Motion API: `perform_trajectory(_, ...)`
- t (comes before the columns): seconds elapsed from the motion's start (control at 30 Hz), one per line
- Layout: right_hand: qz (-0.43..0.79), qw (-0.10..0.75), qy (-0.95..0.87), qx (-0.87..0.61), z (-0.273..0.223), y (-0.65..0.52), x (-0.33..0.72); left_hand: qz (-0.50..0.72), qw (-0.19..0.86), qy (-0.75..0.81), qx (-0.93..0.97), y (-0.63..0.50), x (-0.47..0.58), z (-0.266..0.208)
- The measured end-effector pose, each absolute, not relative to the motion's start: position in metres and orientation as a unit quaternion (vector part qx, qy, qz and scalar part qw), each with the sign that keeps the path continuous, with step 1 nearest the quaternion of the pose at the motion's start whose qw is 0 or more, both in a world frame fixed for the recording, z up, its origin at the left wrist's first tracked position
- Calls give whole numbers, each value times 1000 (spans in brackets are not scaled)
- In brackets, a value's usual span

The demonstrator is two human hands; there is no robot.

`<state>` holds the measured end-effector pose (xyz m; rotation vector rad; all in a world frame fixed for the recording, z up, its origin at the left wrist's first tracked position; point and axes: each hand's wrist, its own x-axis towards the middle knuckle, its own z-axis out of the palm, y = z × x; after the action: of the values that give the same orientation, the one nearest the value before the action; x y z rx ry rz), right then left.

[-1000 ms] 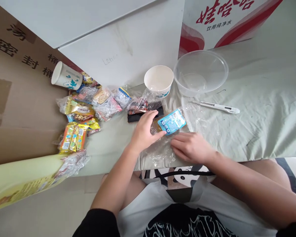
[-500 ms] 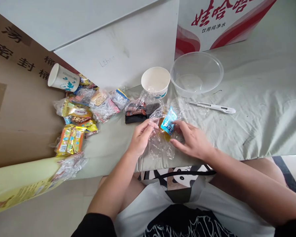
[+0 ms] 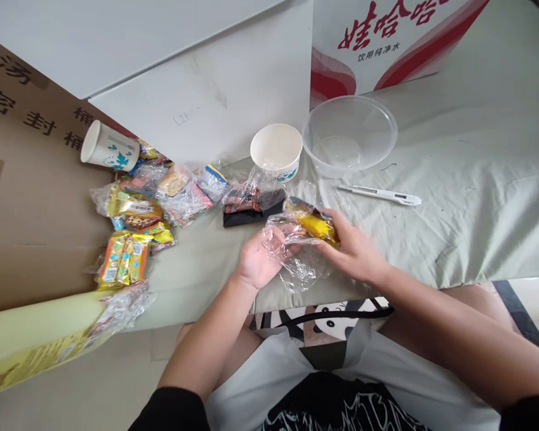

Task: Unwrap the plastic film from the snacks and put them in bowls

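Gripping a yellow packet (image 3: 317,226) between the fingers (image 3: 335,255) of the right hand (image 3: 359,248), over the tabletop (image 3: 431,239), near the paper bowl (image 3: 276,146); touching clear wrap (image 3: 302,272) with left hand (image 3: 258,260), cannot tell whether gripping.

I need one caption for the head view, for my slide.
Left hand touching clear film, right hand holding a yellow packet, a white paper bowl beyond.

Soft, fairly bright, diffuse light leaves mild shadows in the folds of the pale green, cloth-covered tabletop (image 3: 476,203). Glints speckle the crumpled clear plastic wrap (image 3: 302,272); the shiny yellow packet (image 3: 317,226) looks slightly blurred. Wide-angle distortion stretches the edges.
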<state>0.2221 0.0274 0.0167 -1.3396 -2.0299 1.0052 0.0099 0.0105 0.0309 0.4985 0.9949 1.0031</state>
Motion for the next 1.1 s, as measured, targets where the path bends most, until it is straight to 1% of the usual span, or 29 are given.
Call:
perform_trajectory(0.1,445,244,-733,-453,23,34,228,464,715,467,236,13,8,31)
perform_trajectory(0.17,471,230,-731,-438,23,35,229,461,706,474,253,14,6,30)
perform_trajectory(0.33,458,240,-733,-443,15,31,227,390,718,442,369,12,3,25)
perform_trajectory(0.4,445,250,-730,-455,11,31,226,380,725,425,387,11,3,24)
perform_trajectory(0.43,445,256,-723,-462,10,32,226,389,727,420,379,11,4,24)
perform_trajectory(0.5,474,278,-689,-473,6,34,226,445,710,425,342,14,3,24)
perform_trajectory(0.63,570,392,-547,-472,-3,41,227,563,642,470,224,24,-8,28)
perform_trajectory(0.73,596,434,-504,-449,-8,42,226,596,619,489,151,29,-21,32)
perform_trajectory(0.83,551,486,-497,-462,-8,39,224,620,612,478,106,28,-29,36)
perform_trajectory(0.93,450,572,-477,-493,0,38,227,629,630,448,81,25,-31,40)
perform_trajectory(1.0,368,606,-492,-505,11,44,233,625,641,440,67,24,-32,43)
perform_trajectory(1.03,327,605,-514,-513,18,50,238,621,647,437,63,23,-32,44)
perform_trajectory(1.1,264,568,-563,-539,33,67,248,617,664,418,58,21,-32,46)
